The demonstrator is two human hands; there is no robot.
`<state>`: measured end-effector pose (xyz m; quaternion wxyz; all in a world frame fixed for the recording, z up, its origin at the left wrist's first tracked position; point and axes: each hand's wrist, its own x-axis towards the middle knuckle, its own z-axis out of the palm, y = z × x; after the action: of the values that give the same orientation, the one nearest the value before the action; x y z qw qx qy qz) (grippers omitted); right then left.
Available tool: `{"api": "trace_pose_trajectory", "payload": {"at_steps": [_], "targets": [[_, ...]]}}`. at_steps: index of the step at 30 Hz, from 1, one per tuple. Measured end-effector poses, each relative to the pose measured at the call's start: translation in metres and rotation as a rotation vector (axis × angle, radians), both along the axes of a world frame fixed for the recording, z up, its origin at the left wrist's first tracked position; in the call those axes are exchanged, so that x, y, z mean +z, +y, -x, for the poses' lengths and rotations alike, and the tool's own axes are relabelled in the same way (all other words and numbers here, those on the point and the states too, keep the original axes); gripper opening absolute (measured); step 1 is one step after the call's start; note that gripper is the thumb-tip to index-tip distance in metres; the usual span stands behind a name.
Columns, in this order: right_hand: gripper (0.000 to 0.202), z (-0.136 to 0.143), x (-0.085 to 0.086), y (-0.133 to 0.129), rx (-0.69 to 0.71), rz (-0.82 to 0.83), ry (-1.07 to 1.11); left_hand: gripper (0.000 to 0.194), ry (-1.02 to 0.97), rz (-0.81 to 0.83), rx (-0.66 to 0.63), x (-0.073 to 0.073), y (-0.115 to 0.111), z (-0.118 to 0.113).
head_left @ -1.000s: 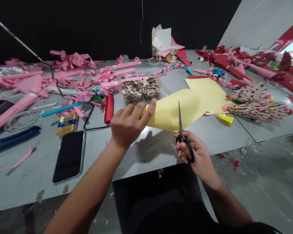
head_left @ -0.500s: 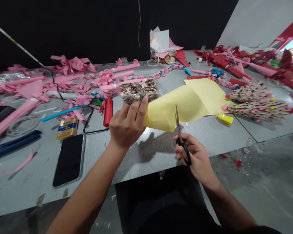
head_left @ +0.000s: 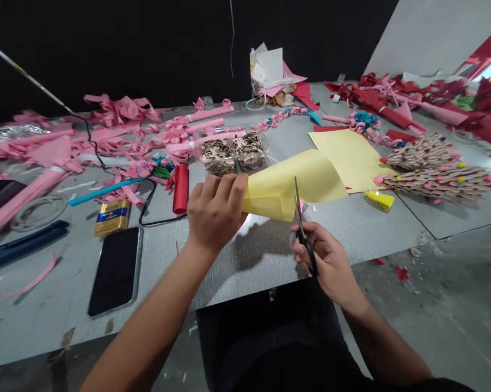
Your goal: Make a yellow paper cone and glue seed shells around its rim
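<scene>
Fingers of my left hand (head_left: 216, 209) are wrapped round the narrow left end of a curved sheet of yellow paper (head_left: 306, 174), held above the table. My right hand (head_left: 325, 256) grips black-handled scissors (head_left: 306, 242) by the handles. The scissor blades point up, at the near edge of the held paper. Behind and to the right, a flat yellow sheet (head_left: 360, 155) lies over red paper. A clear box of small wooden pieces (head_left: 249, 149) stands beyond my left hand.
On the grey table (head_left: 237, 277) lie a phone (head_left: 115, 272), a gold and blue pack (head_left: 112, 216), a red roll (head_left: 180, 188) and pink paper strips. At right are two studded cones (head_left: 445, 182) and a yellow piece (head_left: 379, 200).
The index finger of my left hand, raised before, is now folded down with the others. The held paper's lower edge shows a fold more clearly. The scissors have barely moved.
</scene>
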<state>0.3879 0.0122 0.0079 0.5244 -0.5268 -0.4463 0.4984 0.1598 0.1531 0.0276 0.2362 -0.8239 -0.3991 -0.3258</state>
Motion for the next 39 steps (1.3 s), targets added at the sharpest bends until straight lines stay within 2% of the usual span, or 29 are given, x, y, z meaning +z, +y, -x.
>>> {"api": "trace_pose_trajectory", "payload": {"at_steps": [4,12,21,25,31,39], "targets": [[0.048,-0.002,-0.005,0.001,-0.008,-0.003,-0.010,0.032,-0.001,0.010,-0.020,-0.002,0.003,0.001],[0.040,-0.004,-0.005,0.005,0.000,-0.091,-0.108,0.029,0.026,0.046,-0.030,-0.004,0.003,0.001],[0.041,0.000,-0.010,0.002,-0.042,-0.108,-0.106,0.033,0.056,-0.058,0.001,-0.005,0.003,0.000],[0.038,0.001,-0.009,-0.001,-0.037,-0.117,-0.114,0.043,0.044,-0.042,0.005,-0.005,0.003,-0.001],[0.035,0.007,-0.013,-0.001,-0.119,-0.189,-0.040,0.057,0.016,0.019,-0.010,-0.005,0.003,0.002],[0.027,0.015,-0.011,0.001,-0.200,-0.261,-0.058,0.066,-0.003,-0.036,-0.030,-0.002,0.001,0.000]]}}
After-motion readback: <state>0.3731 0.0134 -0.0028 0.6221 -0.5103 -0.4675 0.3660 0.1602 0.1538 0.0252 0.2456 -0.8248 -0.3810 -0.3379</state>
